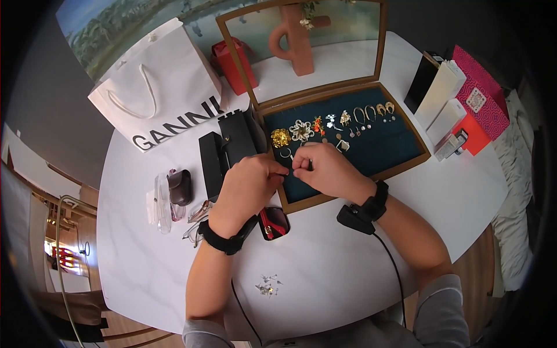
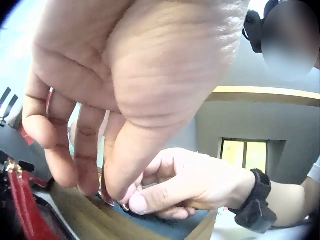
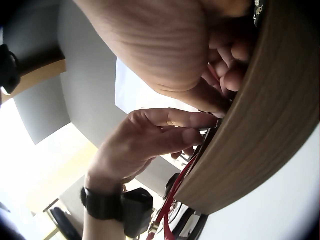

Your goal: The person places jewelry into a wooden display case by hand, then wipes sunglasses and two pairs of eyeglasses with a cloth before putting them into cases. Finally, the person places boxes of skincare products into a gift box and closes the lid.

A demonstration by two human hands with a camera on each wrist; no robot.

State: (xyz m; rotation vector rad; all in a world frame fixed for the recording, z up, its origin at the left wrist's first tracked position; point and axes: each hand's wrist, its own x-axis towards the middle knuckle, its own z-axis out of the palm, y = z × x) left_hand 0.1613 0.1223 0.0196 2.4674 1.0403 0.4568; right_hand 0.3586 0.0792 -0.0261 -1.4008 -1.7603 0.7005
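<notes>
Over the front left corner of a wooden display case [image 1: 354, 185] lined in dark blue, the two hands meet fingertip to fingertip. The left hand [image 1: 248, 181] pinches with thumb and forefinger; the right hand [image 1: 332, 169] does likewise from the other side. A small shiny piece of jewellery [image 2: 125, 205] shows between their tips, mostly hidden, so I cannot tell its kind. Just beyond the fingers lies a hoop earring [image 1: 286, 153]. A row of earrings and brooches runs behind it, including a gold flower [image 1: 281, 138] and a white flower brooch [image 1: 301, 131].
The case's glass lid [image 1: 348, 55] stands raised. Small pins [image 1: 268, 285] lie scattered near the front edge. Glasses cases [image 1: 180, 187], a dark box [image 1: 237, 139], a red-trimmed pouch [image 1: 274, 224] and a white paper bag [image 1: 156, 87] stand left; boxes [image 1: 444, 87] stand right.
</notes>
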